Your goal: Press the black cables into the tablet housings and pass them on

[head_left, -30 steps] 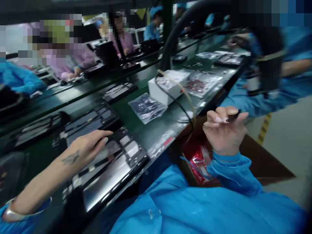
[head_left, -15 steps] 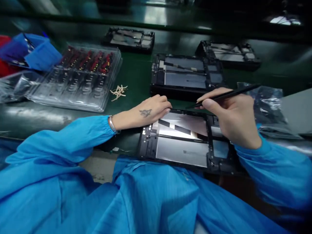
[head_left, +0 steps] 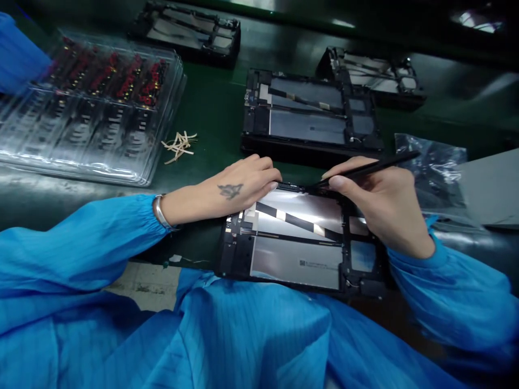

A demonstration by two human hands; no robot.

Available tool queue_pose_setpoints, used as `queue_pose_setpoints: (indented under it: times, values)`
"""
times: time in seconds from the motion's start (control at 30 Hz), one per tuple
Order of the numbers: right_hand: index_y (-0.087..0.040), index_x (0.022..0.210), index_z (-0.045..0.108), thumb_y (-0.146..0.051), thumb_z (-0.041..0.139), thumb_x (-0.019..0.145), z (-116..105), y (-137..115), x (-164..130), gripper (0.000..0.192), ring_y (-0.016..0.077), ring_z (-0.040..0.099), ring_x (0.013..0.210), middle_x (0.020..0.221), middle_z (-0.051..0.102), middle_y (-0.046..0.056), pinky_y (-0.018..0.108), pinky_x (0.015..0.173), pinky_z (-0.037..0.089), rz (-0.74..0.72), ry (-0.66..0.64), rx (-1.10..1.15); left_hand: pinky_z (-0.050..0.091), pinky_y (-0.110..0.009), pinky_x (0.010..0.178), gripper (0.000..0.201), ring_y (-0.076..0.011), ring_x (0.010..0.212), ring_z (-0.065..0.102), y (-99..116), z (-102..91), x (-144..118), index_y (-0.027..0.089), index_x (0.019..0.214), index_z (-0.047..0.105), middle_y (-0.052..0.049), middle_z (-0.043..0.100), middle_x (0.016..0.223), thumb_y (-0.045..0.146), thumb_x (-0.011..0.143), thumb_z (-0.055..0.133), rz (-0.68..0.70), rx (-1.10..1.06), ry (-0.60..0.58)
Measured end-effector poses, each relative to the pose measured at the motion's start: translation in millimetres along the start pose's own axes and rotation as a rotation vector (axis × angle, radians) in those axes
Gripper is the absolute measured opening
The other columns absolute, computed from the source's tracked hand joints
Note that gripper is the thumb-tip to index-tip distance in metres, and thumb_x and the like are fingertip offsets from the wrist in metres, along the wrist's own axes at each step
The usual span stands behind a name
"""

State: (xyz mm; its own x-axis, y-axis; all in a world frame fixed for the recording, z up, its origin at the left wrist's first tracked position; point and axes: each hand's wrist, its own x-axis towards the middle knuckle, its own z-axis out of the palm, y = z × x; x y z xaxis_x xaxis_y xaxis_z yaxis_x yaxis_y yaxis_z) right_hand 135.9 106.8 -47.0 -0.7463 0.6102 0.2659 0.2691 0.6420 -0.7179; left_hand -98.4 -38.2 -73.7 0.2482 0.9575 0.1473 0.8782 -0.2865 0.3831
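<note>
An opened tablet (head_left: pixel 298 254) lies in front of me, black-framed with silver panels and a dark ribbon cable (head_left: pixel 298 220) running across it. My left hand (head_left: pixel 243 186) is at its far left edge, fingers curled together over the rim; the fingertips are partly hidden. Closed in a pinch, my right hand (head_left: pixel 385 202) holds black tweezers (head_left: pixel 387 163). The tweezers slant down to the left, their tips at the middle of the tablet's far edge, beside a small black part (head_left: pixel 291 187) there.
Beyond it sits a stack of similar tablets (head_left: pixel 306 135), with two more stacks (head_left: pixel 194 32) (head_left: pixel 377 75) behind. To the left are clear plastic trays (head_left: pixel 93 116) of red and black parts, a blue bin (head_left: pixel 20 51) and pale strips (head_left: pixel 179 146). A plastic bag (head_left: pixel 436 170) lies right.
The view has shifted, so the trays and stacks appear farther left and slightly changed in height. The tweezer tips are now lower, against the far edge of the tablet. Both hands keep their holds.
</note>
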Motion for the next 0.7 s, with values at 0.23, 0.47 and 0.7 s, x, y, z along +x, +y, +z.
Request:
queue_pose_setpoints:
  times: [0.23, 0.47, 0.7]
  values:
    - [-0.027, 0.090, 0.076, -0.028, 0.073, 0.092, 0.9, -2.9, 0.1, 0.004, 0.0197, 0.071, 0.082, 0.092, 0.076, 0.000, 0.031, 0.061, 0.052, -0.015, -0.012, -0.012, 0.043, -0.033, 0.086, 0.034, -0.0210, 0.097, 0.054, -0.7, 1.1, 0.3, 0.015, 0.120, 0.063, -0.009, 0.060, 0.109, 0.032, 0.112, 0.035, 0.007, -0.014, 0.013]
    - [-0.029, 0.090, 0.077, -0.035, 0.075, 0.092, -1.4, 1.6, 0.3, 0.006, 0.0187, 0.069, 0.077, 0.090, 0.075, -0.001, 0.031, 0.058, 0.050, 0.012, 0.004, 0.049, 0.044, -0.034, 0.085, 0.033, -0.0209, 0.095, 0.055, -2.4, 3.3, -0.8, 0.017, 0.117, 0.063, -0.009, 0.060, 0.108, 0.034, 0.111, 0.035, 0.008, -0.044, 0.039]
    - [-0.027, 0.089, 0.077, -0.036, 0.074, 0.093, -1.1, -1.2, 1.3, 0.010, 0.0200, 0.071, 0.081, 0.091, 0.076, 0.001, 0.030, 0.059, 0.053, -0.032, -0.018, 0.018, 0.044, -0.034, 0.085, 0.032, -0.0213, 0.096, 0.055, -3.0, 3.4, -0.1, 0.017, 0.116, 0.064, -0.009, 0.060, 0.107, 0.032, 0.111, 0.036, 0.016, -0.041, 0.045]
